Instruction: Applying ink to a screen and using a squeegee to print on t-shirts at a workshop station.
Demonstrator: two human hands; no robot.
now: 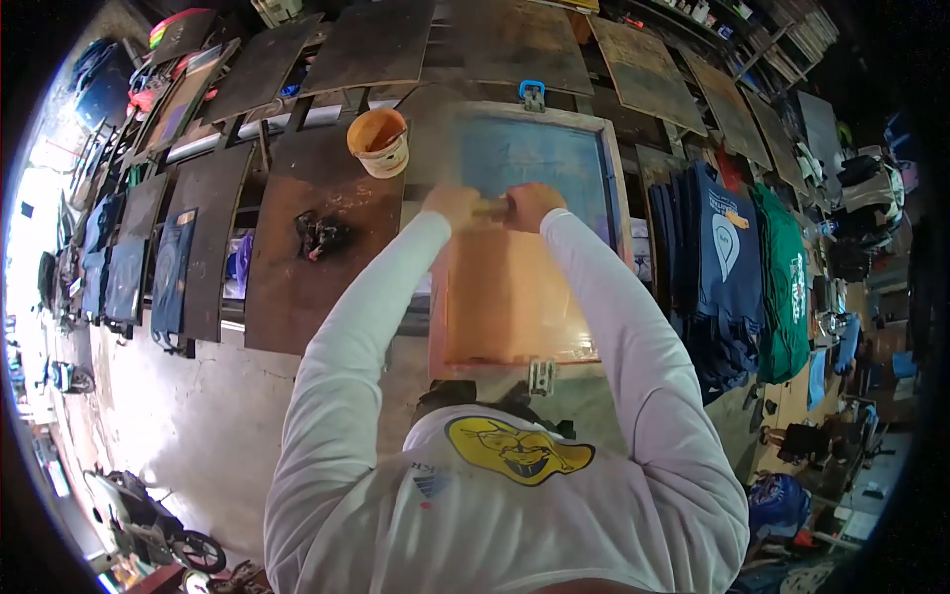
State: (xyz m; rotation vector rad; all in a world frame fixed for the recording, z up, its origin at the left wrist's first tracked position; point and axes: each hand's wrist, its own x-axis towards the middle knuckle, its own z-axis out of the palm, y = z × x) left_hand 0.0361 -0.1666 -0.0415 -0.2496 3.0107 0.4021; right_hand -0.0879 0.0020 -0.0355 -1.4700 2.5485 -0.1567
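Note:
My left hand (450, 206), blurred, and my right hand (533, 204) grip a squeegee (492, 211) across a screen-printing frame (612, 198). The mesh looks blue beyond the squeegee and is coated orange (510, 297) on my side of it. A metal clamp (541, 376) is on the frame's near edge, and another with a blue handle (532, 96) is at the far edge. Left of the frame, an orange-stained bucket (379, 158) stands on a dark board (287, 317), and a crumpled dark rag (320, 238) lies nearer me.
Stacks of navy (722, 287) and green garments (780, 277) lie to the right. More boards (203, 277) line the left and far side (361, 45), some carrying dark garments (170, 277). A parked motorbike (148, 515) is at lower left. A person (792, 445) is at the lower right.

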